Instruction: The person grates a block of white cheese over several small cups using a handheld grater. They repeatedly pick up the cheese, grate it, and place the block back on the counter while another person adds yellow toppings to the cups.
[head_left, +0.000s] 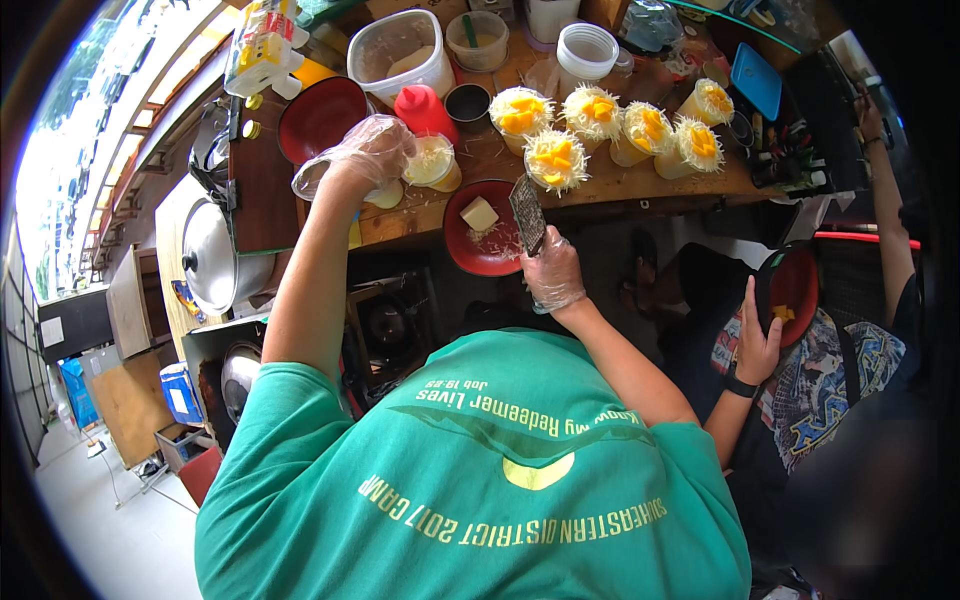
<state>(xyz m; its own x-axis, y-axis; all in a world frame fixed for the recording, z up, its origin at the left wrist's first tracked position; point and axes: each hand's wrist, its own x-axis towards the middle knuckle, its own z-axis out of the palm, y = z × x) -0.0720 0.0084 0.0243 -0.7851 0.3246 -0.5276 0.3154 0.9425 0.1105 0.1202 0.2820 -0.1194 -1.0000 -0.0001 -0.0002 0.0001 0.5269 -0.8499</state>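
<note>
My left hand (379, 150), in a clear plastic glove, is at a cup topped with grated cheese (431, 159). Its curled fingers hide whatever may be between them. Below that hand, a second cup (386, 196) shows only in part. My right hand (553, 271), also gloved, grips a flat metal grater (528, 216) tilted at the right rim of a red bowl (487, 259). In this bowl lie a pale block of cheese (479, 214) and loose shreds. Just past the grater stands a cup with cheese shreds and yellow fruit cubes (556, 159).
Several similar topped cups (646, 131) stand along the wooden table (409, 225). Behind are a red squeeze bottle (424, 111), a dark cup (467, 103), a white tub (397, 56) and stacked plastic containers (587, 51). At right, another person's hand (757, 341) steadies a bowl with fruit pieces (796, 296).
</note>
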